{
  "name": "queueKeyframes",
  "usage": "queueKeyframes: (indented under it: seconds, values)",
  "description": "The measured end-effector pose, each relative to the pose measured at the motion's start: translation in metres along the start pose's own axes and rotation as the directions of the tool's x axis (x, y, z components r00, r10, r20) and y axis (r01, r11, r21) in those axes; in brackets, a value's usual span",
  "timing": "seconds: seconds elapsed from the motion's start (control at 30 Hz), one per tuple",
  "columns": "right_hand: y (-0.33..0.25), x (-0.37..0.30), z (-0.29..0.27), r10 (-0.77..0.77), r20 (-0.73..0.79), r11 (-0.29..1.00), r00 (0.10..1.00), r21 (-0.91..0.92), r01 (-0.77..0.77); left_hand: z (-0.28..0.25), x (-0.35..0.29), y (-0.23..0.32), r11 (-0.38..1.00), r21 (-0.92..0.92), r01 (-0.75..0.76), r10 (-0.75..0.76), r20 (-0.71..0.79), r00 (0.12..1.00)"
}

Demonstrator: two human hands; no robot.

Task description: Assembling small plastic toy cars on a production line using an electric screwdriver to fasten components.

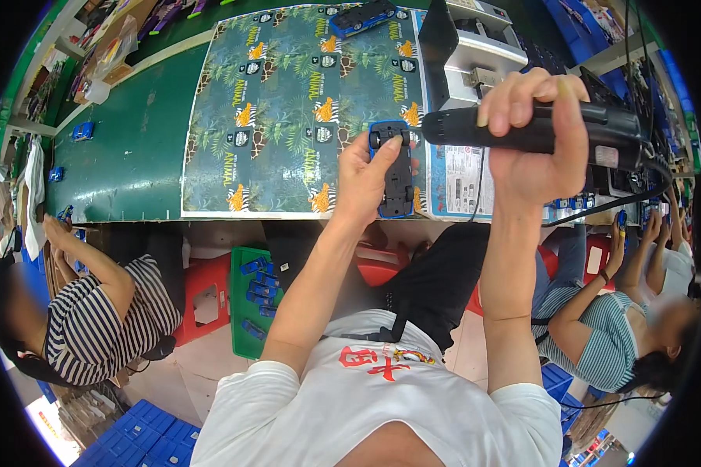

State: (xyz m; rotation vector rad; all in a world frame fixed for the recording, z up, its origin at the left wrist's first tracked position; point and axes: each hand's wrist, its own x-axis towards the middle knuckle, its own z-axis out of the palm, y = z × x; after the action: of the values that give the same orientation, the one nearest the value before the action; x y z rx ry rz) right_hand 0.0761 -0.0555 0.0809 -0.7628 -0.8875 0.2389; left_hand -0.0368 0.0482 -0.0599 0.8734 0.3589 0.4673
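Head view, and straight to the left grip [358, 183]: it's closed around a blue-and-black toy car [397, 183], out toward 1 o'clock from the middle of the view, dark underside up, thumb laid over the far end, fingertips showing along the 3 o'clock side. Across at 2 o'clock, the right grip [541, 140] is wrapped around a black power tool [463, 127], its blunt nose pointing to 9 o'clock, close by the car's far end; whether the two touch is hard to call, since depth reads poorly from above. Under the car, a patterned sheet [288, 117] covers part of the green bench [132, 175]; another blue car [362, 17] lies up at 12, a silver metal fixture [483, 47] stands at 1, and a green tray [240, 307] of small blue cars [261, 292] sits down at 8. And how does that held car handle? Light and stiff, I'd say, probably hard plastic, slightly slippery on its smooth sides, the wheels its weaker points; best taken across both long sides at mid-body, thumb flat on the underside. The tool looks heavier, happiest held around its barrel.
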Motion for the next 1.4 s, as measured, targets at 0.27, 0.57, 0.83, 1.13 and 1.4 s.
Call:
queueKeyframes:
  seconds: [0.27,0.57,0.83,1.13,1.4]
  values:
    - [0.023,-0.005,0.011,-0.031,0.025,0.99,0.999,-0.139,0.034,0.004,-0.003,0.003,1.0,-0.007,0.001,-0.001,-0.003,1.0]
    - [0.04,-0.006,0.016,0.095,0.087,0.99,0.992,-0.112,-0.085,0.002,-0.007,0.002,0.996,0.079,0.041,-0.039,-0.026,0.999]
    - [0.04,-0.003,0.009,0.138,0.121,0.99,0.983,-0.041,-0.134,-0.001,-0.004,0.002,0.996,0.048,0.081,-0.08,-0.034,0.996]
    - [0.013,-0.001,0.037,0.161,-0.042,0.973,0.986,-0.161,-0.166,0.006,-0.004,0.012,0.998,-0.034,0.061,-0.064,-0.084,0.994]
    - [-0.021,0.009,-0.047,-0.18,0.362,0.983,0.915,0.03,0.182,-0.011,-0.004,0.015,0.821,-0.534,0.201,-0.199,0.063,0.978]
